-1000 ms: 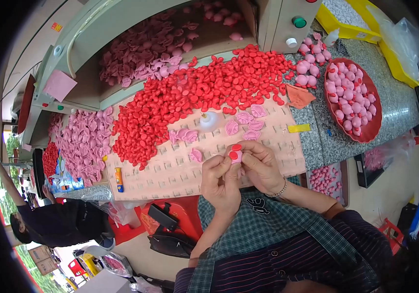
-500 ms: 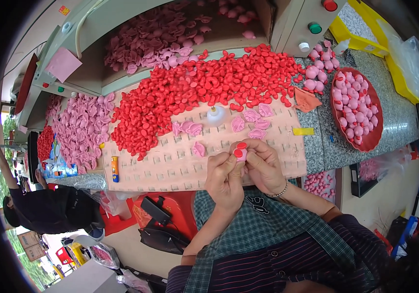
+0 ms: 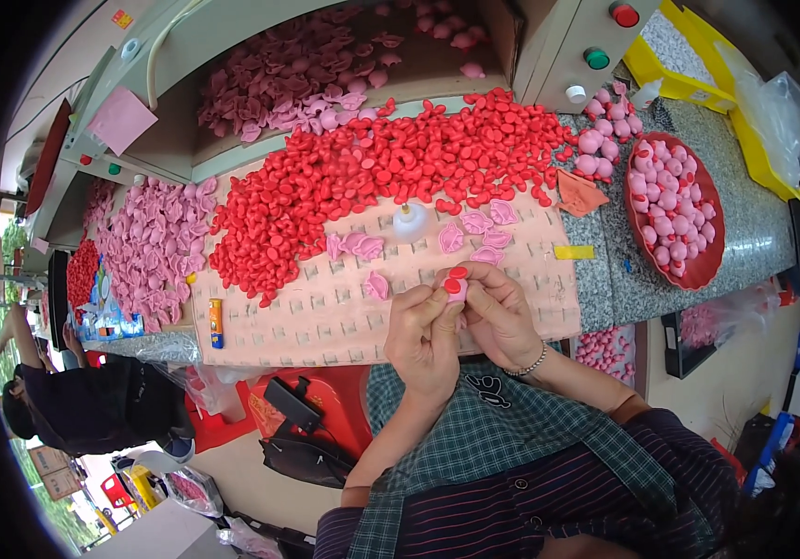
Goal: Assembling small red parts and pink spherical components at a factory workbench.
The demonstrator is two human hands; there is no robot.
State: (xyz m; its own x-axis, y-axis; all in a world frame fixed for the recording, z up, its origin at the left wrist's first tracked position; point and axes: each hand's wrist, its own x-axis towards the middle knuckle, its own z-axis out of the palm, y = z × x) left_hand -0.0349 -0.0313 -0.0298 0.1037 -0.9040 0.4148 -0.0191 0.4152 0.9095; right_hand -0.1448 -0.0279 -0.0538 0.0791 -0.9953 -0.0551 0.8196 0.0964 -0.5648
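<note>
Over the front of the pink work mat (image 3: 325, 326), both my hands pinch one small pink toy piece with red oval parts (image 3: 455, 283) on top. Fingertips of my left hand (image 3: 423, 335) close on its left side. My right hand (image 3: 504, 321), with a beaded bracelet at the wrist, grips it from the right. Fingers cover most of the pink part. Just beyond lie several loose pink shell-like pieces (image 3: 451, 238) and a white squeeze bottle with a metal tip (image 3: 410, 222). A large heap of red bean-shaped parts (image 3: 381, 158) spreads behind them.
At right stands a red bowl (image 3: 710, 261) of pink balls with red parts. An orange cloth (image 3: 581, 193) and yellow tape (image 3: 574, 252) lie near the mat's right edge. A glue stick (image 3: 216, 323) sits left. Another person (image 3: 102, 401) is at far left.
My hands keep their pinch on the pink and red piece, with only a slight shift of the fingers and the piece. The other person's raised arm has changed position.
</note>
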